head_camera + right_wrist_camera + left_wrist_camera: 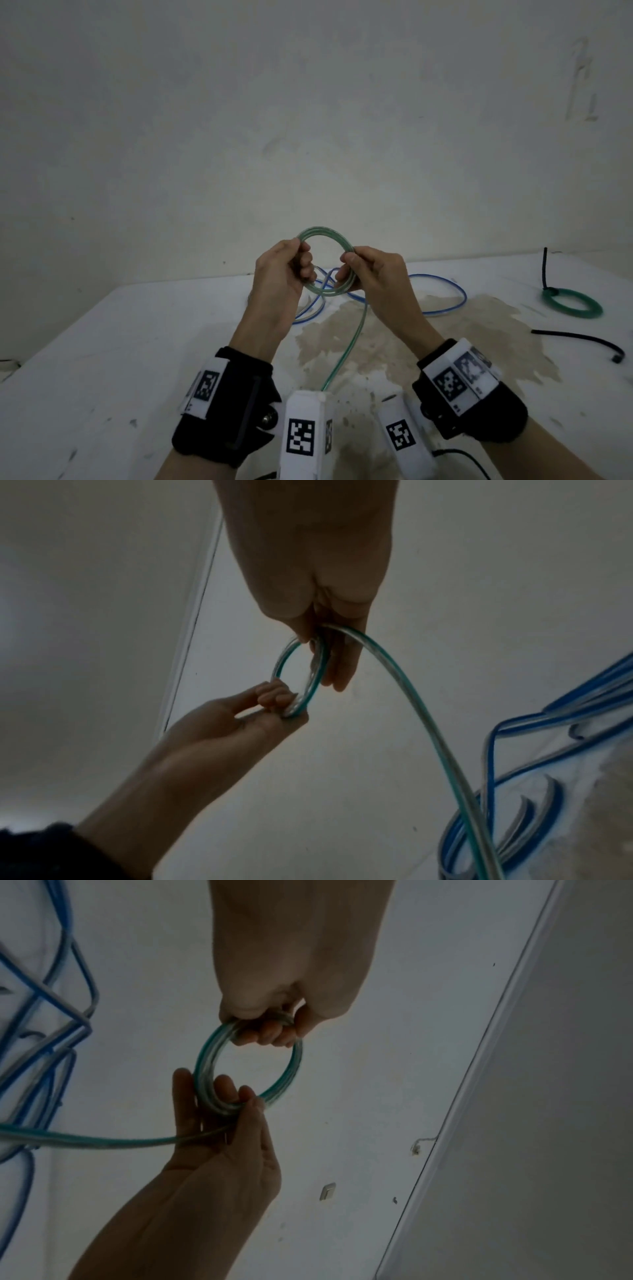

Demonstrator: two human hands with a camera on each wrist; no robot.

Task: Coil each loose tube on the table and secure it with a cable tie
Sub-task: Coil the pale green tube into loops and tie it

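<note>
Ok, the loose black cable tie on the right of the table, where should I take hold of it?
Pinch the black cable tie mid-strap, from above with the right hand. It lies flat and apart from the finished green coil, head end curled up nearest you.

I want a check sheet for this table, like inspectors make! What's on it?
Surface: white table with a brownish stain in the middle.
Job's things: green-striped tube, partly coiled and held up, its tail trailing to the table; blue tube lying loose; finished green coil already tied; spare black cable tie.
Clutter: nothing seen.
Hands: left hand and right hand each grip one side of the coil.
Cables: a thin black one near the right wrist.
Surroundings: plain scuffed wall.
</note>
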